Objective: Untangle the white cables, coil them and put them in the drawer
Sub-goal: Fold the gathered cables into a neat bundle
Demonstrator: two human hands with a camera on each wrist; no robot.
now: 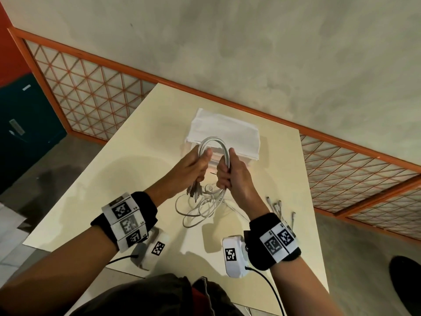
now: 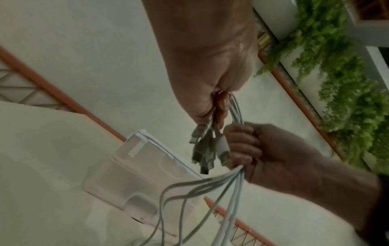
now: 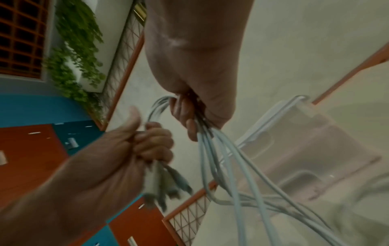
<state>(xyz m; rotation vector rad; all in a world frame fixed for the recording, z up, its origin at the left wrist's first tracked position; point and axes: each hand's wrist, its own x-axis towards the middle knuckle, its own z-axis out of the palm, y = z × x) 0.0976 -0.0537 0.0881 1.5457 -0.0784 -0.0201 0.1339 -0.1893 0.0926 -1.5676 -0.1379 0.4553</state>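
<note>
Several white cables (image 1: 213, 141) arch between my two fists above the table. My left hand (image 1: 193, 164) grips the bundle near its plug ends (image 1: 193, 192), which hang below the fist (image 2: 205, 154) (image 3: 166, 189). My right hand (image 1: 230, 172) grips the same bundle a little further along (image 3: 189, 116). Below it the loose lengths (image 1: 200, 208) trail down and lie in loops on the table (image 2: 189, 191). A small translucent white drawer box (image 1: 224, 131) stands just beyond the hands (image 2: 147, 169) (image 3: 305, 149); whether its drawer is pulled out I cannot tell.
A cream table (image 1: 141, 160) carries everything. More white plug ends (image 1: 279, 205) lie right of my right wrist. An orange-framed lattice railing (image 1: 86, 92) runs behind the table, with a blue cabinet (image 1: 25, 124) at far left. Green plants (image 2: 347, 99) hang off to one side.
</note>
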